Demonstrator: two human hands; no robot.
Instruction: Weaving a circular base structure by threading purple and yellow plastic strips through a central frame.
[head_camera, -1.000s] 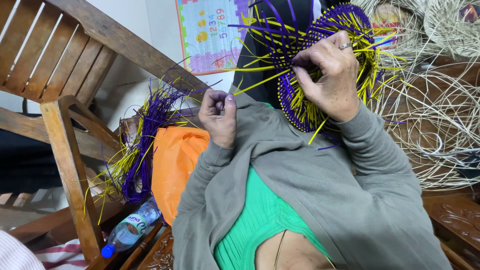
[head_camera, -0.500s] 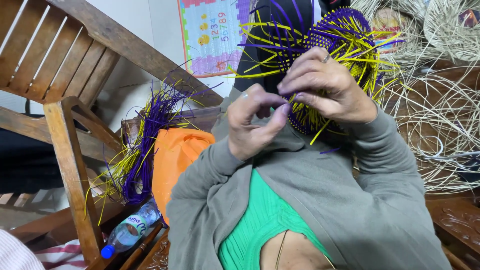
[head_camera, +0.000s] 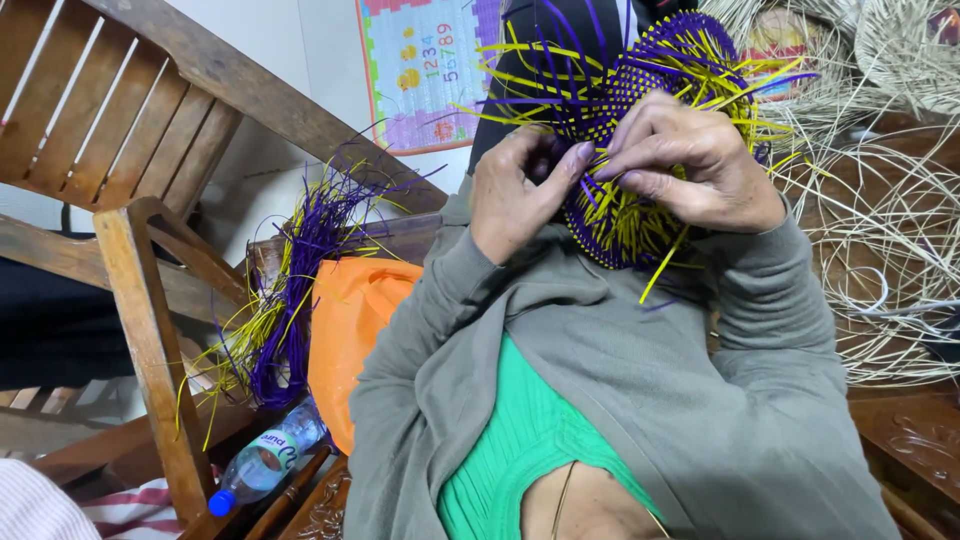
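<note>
While two hands (head_camera: 620, 180) grip, one woven basket (head_camera: 640, 130)

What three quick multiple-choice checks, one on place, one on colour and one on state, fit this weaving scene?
1. Where does the clear plastic bottle with the blue cap lie?
A. On top of the woven piece
B. Low down beside the wooden chair leg
C. On the wall poster

2. Which colours are the strips of the round woven piece?
A. Red and white
B. Green and black
C. Purple and yellow

3. What are the hands doing?
A. Both hang clear of the weave
B. The right hand lies on the weave and the left hand pinches at strips beside it
C. The left hand grips the bottle

Answers: 1 B, the bottle rests near the bottom edge by the chair leg. 2 C, purple strips cross yellow ones. 3 B, both hands' fingers meet at the weave.
</note>
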